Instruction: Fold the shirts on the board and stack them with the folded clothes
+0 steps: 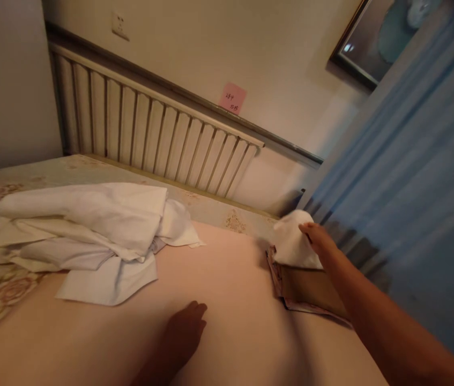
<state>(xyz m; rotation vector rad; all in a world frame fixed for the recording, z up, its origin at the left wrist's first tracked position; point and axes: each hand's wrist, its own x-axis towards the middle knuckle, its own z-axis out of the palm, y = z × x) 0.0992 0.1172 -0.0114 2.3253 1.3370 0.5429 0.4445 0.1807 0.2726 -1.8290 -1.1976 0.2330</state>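
Observation:
My right hand (315, 238) is closed on a white cloth (294, 241), fingers pinching its upper right side. The cloth rests over a folded brown stack (311, 289), perhaps fabric, whose layered edges show at the left and front. My right forearm hides part of that stack. Nearer to me, my left hand (184, 329) hovers low over or rests on the pink sheet (227, 279); I cannot tell which. Its fingers are loosely bent and slightly apart, with nothing in them. To the left lies a rumpled pile of white cloths (90, 220), overlapping in several layers.
A floral cover (1, 289) shows beside the pink sheet. Behind the bed stands a white radiator (150, 118) against the wall, with a pink note (232, 98) above it. A blue curtain (423, 161) hangs at the right, near a framed picture (371, 43).

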